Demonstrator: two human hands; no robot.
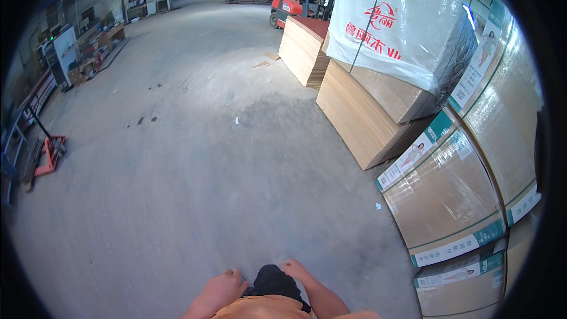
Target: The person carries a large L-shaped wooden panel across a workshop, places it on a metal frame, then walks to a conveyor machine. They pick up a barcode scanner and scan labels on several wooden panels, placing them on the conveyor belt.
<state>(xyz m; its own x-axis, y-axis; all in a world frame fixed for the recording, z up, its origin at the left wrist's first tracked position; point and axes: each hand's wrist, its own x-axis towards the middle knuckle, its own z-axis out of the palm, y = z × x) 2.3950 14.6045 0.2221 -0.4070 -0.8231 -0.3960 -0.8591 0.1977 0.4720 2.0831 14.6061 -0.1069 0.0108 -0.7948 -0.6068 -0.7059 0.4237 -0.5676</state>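
My left hand [226,286] is at the lower edge, in front of my orange top [260,307]. Its fingers are loosely curled, and nothing shows in them. To the right of my dark trouser leg [276,282] is my right hand [293,268], smaller in view, its fingers also curled in with nothing visible between them. Neither hand touches any of the stacks. The nearest goods are wrapped board stacks [452,192] on the right, strapped and edged with green and white labels.
Grey concrete floor [177,159] stretches ahead, with paper scraps on it. A white-wrapped stack [396,18] rests on bare board piles [360,115] at the right. Beyond stands a red forklift [287,7]. A red pallet jack [50,156] and a cluttered bench [109,35] line the left.
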